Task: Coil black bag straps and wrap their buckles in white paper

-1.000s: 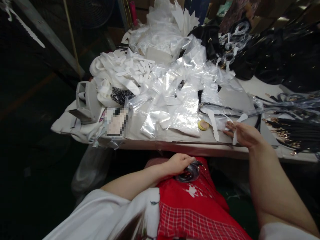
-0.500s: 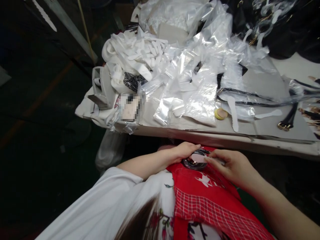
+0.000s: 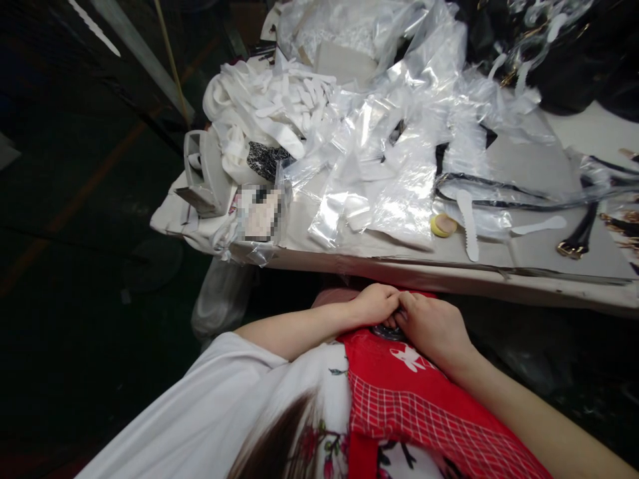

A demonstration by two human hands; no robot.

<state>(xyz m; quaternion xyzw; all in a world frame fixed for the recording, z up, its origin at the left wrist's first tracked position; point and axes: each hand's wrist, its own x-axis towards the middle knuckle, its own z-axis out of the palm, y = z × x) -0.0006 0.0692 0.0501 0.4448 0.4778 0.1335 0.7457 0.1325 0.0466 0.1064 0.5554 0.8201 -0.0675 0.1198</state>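
Over my lap, my left hand [image 3: 377, 305] is closed on a coiled black strap [image 3: 388, 332] that looks wrapped in clear plastic. Only the lower edge of the coil shows beneath my fingers. My right hand [image 3: 430, 322] presses against the left one from the other side, its fingers curled together over the coil. Whatever its fingertips pinch is hidden; no white strip shows between the hands. A red apron [image 3: 379, 359] with a white print and a checked band lies below them.
A table edge [image 3: 399, 269] runs just beyond my hands. On it lie clear plastic bags [image 3: 399, 193], white strips [image 3: 299, 100], a tape dispenser [image 3: 202, 176], a yellow tape roll [image 3: 443, 226], a notched white strip [image 3: 468, 226] and black straps with gold buckles [image 3: 579, 233].
My right hand has moved left and closed in against my left hand. The coil and the white strip, plainly seen between the hands before, are now mostly covered.
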